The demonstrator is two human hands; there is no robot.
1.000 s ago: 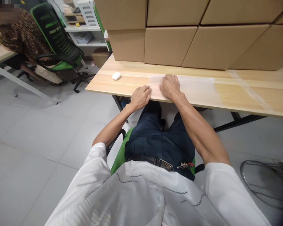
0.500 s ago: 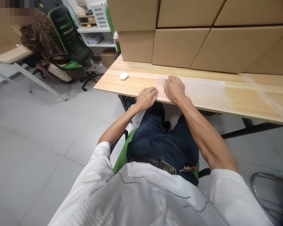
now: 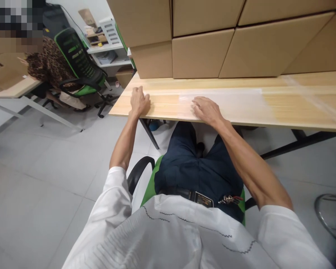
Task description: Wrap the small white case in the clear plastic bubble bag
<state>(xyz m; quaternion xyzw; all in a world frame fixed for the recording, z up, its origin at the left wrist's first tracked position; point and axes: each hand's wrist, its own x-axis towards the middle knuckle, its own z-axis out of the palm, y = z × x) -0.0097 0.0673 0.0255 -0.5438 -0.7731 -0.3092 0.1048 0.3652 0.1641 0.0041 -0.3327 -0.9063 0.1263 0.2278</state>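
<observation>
Film [image 3: 232,98], thin and see-through, is lying flat on the wooden table [image 3: 291,112], stretching from the right hand [image 3: 206,109] toward the right, just in front of the stacked cardboard boxes [image 3: 198,54]; it is looking very light and limp, likely to be sliding on the smooth wood, clinging to itself and creasing under a rough grip, though hardly breakable; its near left edge, beside the fingertips, is seeming the best place to take hold, pinching a corner between thumb and forefinger rather than pressing from above; it is showing as a pale, faintly glossy rectangle, dulling the wood grain beneath it, its edges hard to trace; the right hand is resting palm-down on its left end, fingers loosely curled and slightly spread, pinching nothing; the left hand [image 3: 139,100] is lying palm-down well apart from the film, near the table's left corner, fingers bunched and cupped; whether anything is sitting beneath it I cannot tell; another person [image 3: 49,67] is sitting at a separate desk far left
</observation>
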